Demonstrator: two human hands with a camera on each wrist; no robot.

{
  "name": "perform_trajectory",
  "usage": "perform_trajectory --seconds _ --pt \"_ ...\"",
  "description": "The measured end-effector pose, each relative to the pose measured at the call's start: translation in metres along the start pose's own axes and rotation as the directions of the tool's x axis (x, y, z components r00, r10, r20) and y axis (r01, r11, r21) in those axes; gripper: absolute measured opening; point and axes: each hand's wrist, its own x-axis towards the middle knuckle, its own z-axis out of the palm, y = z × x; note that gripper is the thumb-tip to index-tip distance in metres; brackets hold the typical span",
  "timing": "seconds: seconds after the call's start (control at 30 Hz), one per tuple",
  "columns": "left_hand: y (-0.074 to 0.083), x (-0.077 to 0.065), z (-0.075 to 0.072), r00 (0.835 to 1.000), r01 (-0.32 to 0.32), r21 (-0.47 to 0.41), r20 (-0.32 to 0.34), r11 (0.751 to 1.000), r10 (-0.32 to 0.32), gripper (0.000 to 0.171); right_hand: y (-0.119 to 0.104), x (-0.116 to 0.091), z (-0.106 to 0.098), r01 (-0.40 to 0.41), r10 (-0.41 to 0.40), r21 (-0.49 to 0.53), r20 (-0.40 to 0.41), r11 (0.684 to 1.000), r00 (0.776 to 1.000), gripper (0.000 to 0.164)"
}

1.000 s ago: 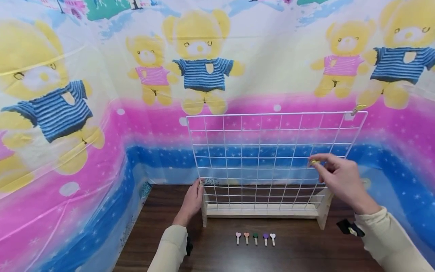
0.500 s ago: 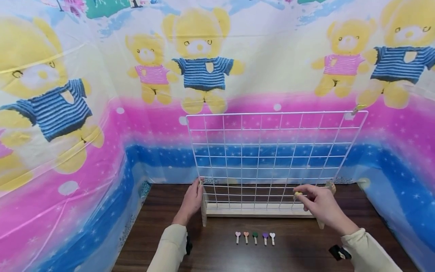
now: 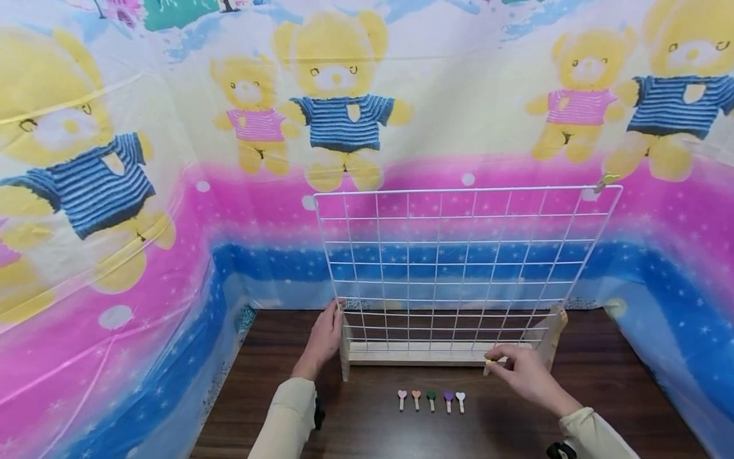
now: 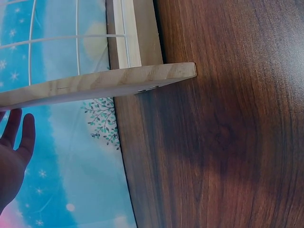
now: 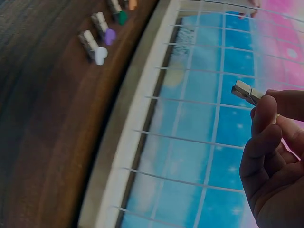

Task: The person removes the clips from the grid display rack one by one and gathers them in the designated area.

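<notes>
A white wire grid rack (image 3: pixel 438 262) stands upright on a wooden base. My left hand (image 3: pixel 325 331) holds its left wooden side support (image 4: pixel 104 83); in the left wrist view some fingers (image 4: pixel 27 130) reach straight up to that board, while the thumb is out of frame. Between right thumb and fingertips, a small wooden clothespin (image 5: pixel 246 91) with a yellow top is pinched, its bare wooden end pointing away from the fingers. The right hand (image 3: pixel 527 376) is low before the base's right part. Another clothespin (image 3: pixel 602 183), yellow-topped, is clipped to the grid's top wire near the right corner.
Several small clothespins (image 3: pixel 432 401) with pink, orange, green, purple and white heart tops lie in a row on the dark wooden table (image 3: pixel 367 433) before the rack. A teddy-bear-printed cloth (image 3: pixel 459 127) hangs behind and along the sides.
My right hand has moved down and to the left with the pinched clothespin, from in front of the grid's right side to the base. The left hand has stayed on the support.
</notes>
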Motion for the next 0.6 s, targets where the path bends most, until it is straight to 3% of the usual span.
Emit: perform_trajectory --seconds 0.23,0.6 --pt "0.000 0.000 0.000 1.000 0.002 0.006 0.002 1.000 -0.002 0.038 0.012 -0.005 0.016 0.055 -0.056 0.058 0.029 0.997 0.998 0.012" --pt "-0.001 0.001 0.001 1.000 0.013 -0.013 0.005 1.000 -0.013 0.037 0.025 -0.007 0.039 -0.037 0.030 0.043 0.151 0.998 0.988 0.007"
